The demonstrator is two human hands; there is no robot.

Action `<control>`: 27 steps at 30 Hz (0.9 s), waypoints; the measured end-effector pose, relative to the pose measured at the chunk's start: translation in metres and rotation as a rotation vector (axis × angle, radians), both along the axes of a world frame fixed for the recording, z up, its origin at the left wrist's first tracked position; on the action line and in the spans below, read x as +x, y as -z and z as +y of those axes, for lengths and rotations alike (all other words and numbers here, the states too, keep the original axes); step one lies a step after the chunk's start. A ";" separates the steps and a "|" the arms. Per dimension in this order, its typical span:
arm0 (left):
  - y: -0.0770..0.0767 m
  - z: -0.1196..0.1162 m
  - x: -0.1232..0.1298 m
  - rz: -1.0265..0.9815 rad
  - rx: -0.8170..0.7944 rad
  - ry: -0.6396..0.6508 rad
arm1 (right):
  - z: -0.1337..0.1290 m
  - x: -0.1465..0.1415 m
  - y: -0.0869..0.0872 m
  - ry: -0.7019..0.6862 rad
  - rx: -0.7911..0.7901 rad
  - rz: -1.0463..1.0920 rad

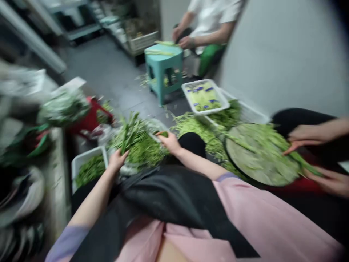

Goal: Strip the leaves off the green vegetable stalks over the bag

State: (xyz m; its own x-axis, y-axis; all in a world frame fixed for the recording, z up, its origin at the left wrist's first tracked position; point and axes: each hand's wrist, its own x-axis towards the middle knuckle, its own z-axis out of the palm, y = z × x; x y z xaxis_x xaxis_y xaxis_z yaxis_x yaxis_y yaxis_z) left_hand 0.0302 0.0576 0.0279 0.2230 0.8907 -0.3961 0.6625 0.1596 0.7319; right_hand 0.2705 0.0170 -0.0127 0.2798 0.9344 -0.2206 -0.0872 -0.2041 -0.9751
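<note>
My left hand (117,160) is closed around a bunch of green stalks (127,134), which points up and away from me. My right hand (171,143) is curled at the right side of the pile; a small orange and green bit shows at its fingers, too blurred to name. Between and beyond both hands lies a heap of thin green stems and leaves (144,151), resting on clear plastic in front of my lap. Left of it, a white basket (102,151) holds chopped-looking greens (91,171).
At right, a co-worker's hands (308,134) handle green stalks over a round board (234,145). A white tray (185,87) holds pale green pieces with blue bands. Green trimmings (191,127) cover the floor. Another person sits behind a turquoise stool (163,65).
</note>
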 end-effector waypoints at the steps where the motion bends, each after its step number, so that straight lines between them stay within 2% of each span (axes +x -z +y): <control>1: 0.009 0.004 -0.011 0.019 0.025 -0.130 | 0.001 -0.001 0.006 -0.001 -0.002 -0.061; 2: 0.017 0.006 -0.022 -0.039 0.011 -0.176 | 0.001 -0.003 0.012 -0.014 0.041 -0.149; 4: 0.024 0.004 -0.040 -0.271 -0.064 -0.178 | 0.002 -0.007 0.020 -0.054 0.224 -0.379; 7: 0.018 -0.010 -0.054 -0.577 -0.221 -0.118 | 0.004 -0.014 0.016 -0.199 0.496 -0.707; 10: 0.007 -0.026 -0.063 -0.709 -0.329 -0.092 | 0.014 -0.020 -0.002 -0.316 0.635 -0.956; 13: 0.000 -0.036 -0.071 -0.739 -0.372 -0.076 | 0.032 -0.021 -0.026 -0.378 0.715 -1.173; 17: -0.007 -0.042 -0.081 -0.744 -0.405 -0.051 | 0.050 -0.016 -0.055 -0.635 0.749 -1.429; 20: -0.010 -0.042 -0.087 -0.739 -0.416 -0.041 | 0.053 -0.014 -0.063 -0.795 0.771 -1.480; 23: -0.010 -0.039 -0.094 -0.752 -0.419 -0.047 | 0.052 -0.011 -0.061 -0.862 0.774 -1.438; 27: -0.007 -0.031 -0.098 -0.781 -0.447 -0.063 | 0.051 -0.006 -0.051 -0.954 0.630 -1.306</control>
